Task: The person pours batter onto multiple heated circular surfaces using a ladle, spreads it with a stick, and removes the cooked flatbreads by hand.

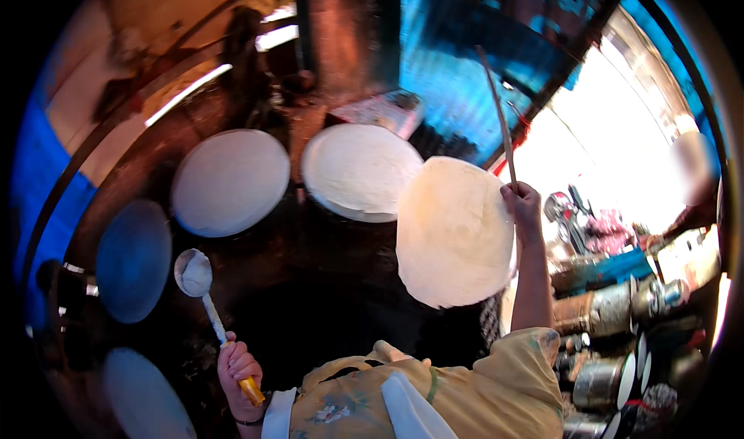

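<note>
My left hand (pixel 239 363) grips the yellow handle of a ladle (pixel 195 273), whose bowl holds white batter. In my right hand (pixel 523 203) are a long thin wooden stick (pixel 497 110), pointing up, and the edge of a large thin pale flatbread (pixel 456 235), which hangs spread out. Behind its left edge lies a round pan covered with a white layer (pixel 360 171). Another white-covered round (pixel 232 182) sits further left. Two more rounds, bluish in the shade, are at the far left (pixel 133 262) and lower left (pixel 148 395).
A blue corrugated sheet wall (pixel 447 84) stands ahead, with a box-like block (pixel 381 110) before it. At the right are metal pots (pixel 598 381), other vessels and a pink cloth (pixel 607 230). A blurred person's head shows at the far right.
</note>
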{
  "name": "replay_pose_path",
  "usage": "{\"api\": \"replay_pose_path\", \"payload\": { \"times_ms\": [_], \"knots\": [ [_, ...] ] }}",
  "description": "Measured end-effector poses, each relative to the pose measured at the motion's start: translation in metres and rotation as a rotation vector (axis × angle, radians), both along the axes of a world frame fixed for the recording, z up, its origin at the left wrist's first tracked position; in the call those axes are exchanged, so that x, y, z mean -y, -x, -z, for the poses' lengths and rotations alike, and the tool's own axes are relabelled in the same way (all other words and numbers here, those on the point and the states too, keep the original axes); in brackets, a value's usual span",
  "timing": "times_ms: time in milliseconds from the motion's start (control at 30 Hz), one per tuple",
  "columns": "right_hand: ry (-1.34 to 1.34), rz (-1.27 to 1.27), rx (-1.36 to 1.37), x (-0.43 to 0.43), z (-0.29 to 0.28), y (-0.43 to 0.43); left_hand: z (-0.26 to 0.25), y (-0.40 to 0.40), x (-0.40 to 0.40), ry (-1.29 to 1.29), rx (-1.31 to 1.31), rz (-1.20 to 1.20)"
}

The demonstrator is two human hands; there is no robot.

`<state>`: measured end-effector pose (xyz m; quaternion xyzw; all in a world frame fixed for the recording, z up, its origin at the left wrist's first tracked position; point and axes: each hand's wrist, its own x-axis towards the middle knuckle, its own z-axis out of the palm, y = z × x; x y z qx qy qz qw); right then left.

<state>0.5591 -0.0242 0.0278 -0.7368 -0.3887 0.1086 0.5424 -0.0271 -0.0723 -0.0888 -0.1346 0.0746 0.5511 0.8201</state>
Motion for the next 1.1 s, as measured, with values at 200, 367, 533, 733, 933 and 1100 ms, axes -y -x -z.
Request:
{"api": "replay_pose_path", "payload": {
  "times_ms": [200, 367, 533, 733, 933, 1100],
  "knots": [
    [-0.274, 0.452, -0.239, 0.164, 0.060, -0.135, -0.007, -0.113, 0.007, 0.005, 0.036, 0.167],
    [-0.473, 0.814, -0.520, 0.321, 0.145, -0.204, -0.034, -0.211, 0.023, 0.048, 0.054, 0.293],
    [-0.450, 1.348, -0.651, 0.435, 0.302, -0.216, -0.035, -0.292, 0.002, 0.005, 0.011, 0.403],
    [-0.157, 1.906, -0.952, 0.475, 0.383, -0.194, -0.062, -0.373, 0.023, 0.080, -0.020, 0.444],
    [0.132, 1.846, -0.817, 0.523, 0.374, -0.223, -0.072, -0.400, 0.034, 0.118, -0.023, 0.505],
    [0.674, 1.631, -0.624, 0.493, 0.339, -0.241, -0.081, -0.371, 0.051, 0.111, 0.039, 0.362]
  ]
}}
